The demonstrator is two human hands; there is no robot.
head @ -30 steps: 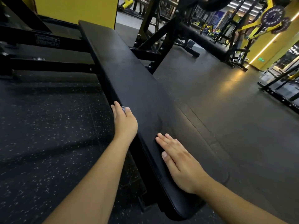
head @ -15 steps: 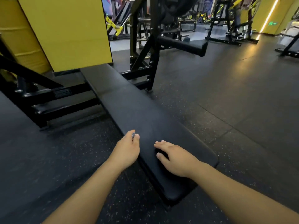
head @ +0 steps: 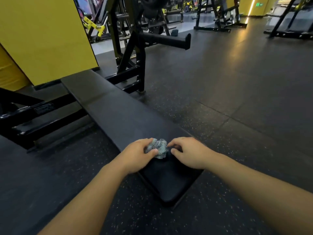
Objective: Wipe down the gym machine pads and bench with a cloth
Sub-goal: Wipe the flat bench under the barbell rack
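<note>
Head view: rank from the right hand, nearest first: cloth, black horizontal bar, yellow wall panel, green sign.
From the right hand:
1. cloth, just left of it, gripped by the left hand over the bench.
2. black horizontal bar, ahead.
3. yellow wall panel, far left.
4. green sign, top right, farthest.

A long black padded surface (head: 118,116) is seen running from the yellow wall (head: 42,39) toward the camera, set on a black steel frame (head: 42,114). A crumpled grey patterned cloth (head: 159,148) is found near its near end. The frame is carried by a dark speckled rubber floor (head: 237,133).
</note>
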